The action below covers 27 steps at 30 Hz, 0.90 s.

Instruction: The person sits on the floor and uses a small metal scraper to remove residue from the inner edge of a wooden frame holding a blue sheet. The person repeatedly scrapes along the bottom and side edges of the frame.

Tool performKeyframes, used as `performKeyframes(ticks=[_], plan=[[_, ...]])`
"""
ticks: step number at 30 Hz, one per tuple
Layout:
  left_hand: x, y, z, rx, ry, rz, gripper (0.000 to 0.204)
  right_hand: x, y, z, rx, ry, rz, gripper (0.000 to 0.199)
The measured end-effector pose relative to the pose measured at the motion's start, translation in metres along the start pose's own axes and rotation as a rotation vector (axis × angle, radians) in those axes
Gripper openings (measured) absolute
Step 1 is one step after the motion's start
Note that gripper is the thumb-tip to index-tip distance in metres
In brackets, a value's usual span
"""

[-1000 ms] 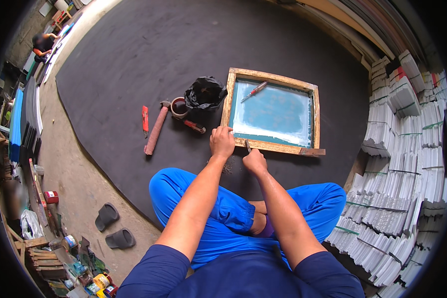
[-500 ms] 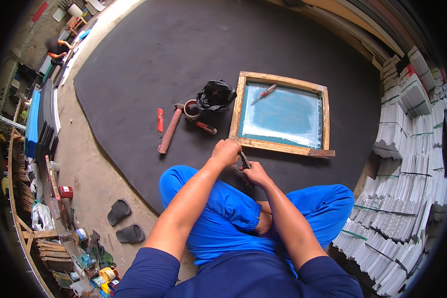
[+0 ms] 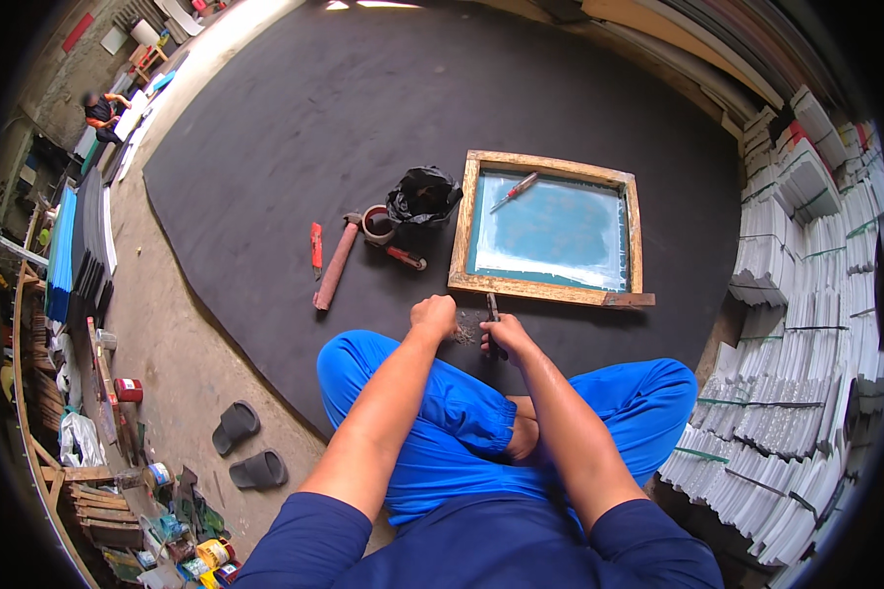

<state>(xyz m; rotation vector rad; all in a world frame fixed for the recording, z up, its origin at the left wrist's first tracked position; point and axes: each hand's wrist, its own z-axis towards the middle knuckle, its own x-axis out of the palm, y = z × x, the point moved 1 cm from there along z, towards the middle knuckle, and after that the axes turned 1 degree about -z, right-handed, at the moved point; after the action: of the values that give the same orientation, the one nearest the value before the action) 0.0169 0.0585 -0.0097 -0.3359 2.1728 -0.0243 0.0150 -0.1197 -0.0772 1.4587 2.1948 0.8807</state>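
My right hand [image 3: 506,339] is closed around dark pliers [image 3: 492,308], whose jaws point away from me. To its left, my left hand [image 3: 434,316] is curled over the black sheet; whatever its fingers hold, if anything, is hidden. A small heap of grey bits [image 3: 465,328] lies between the two hands. Just beyond them rests a wooden screen frame [image 3: 550,293] with a teal and white panel [image 3: 550,236]. A screwdriver [image 3: 514,191] lies across the panel's upper left. A loose wood strip [image 3: 629,299] sits at the frame's near right corner.
Left of the frame are a black plastic bag [image 3: 424,196], a tape roll [image 3: 378,226], a red-handled tool [image 3: 405,257], a hammer [image 3: 336,265] and a red cutter [image 3: 316,250]. Bundled white stacks [image 3: 786,393] rise at right. Sandals [image 3: 236,427] lie at left; another person [image 3: 105,113] sits far left.
My hands have parted: the left moved slightly left and down, off the pliers. The pliers stay in my right hand, now more upright, and the grey heap shows between them.
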Motion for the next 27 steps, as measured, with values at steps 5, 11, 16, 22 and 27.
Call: performKeyframes(ticks=[5,11,16,22,27], plan=[[-0.004,-0.006,-0.008,-0.028,-0.042,-0.058,0.048,-0.001,0.011,0.009,0.025,-0.080,0.033,0.023],[-0.002,-0.009,0.006,-0.048,-0.045,-0.193,0.043,0.003,0.017,0.015,0.050,-0.138,-0.015,0.025],[-0.006,-0.017,0.009,-0.024,-0.041,-0.227,0.044,-0.001,0.003,0.037,-0.020,-0.290,-0.244,0.026],[-0.002,-0.019,0.016,-0.022,-0.065,-0.254,0.039,0.009,0.020,0.028,0.063,-0.368,-0.450,0.036],[0.000,-0.023,0.022,-0.006,-0.095,-0.307,0.023,0.007,0.013,0.029,0.079,-0.386,-0.436,0.039]])
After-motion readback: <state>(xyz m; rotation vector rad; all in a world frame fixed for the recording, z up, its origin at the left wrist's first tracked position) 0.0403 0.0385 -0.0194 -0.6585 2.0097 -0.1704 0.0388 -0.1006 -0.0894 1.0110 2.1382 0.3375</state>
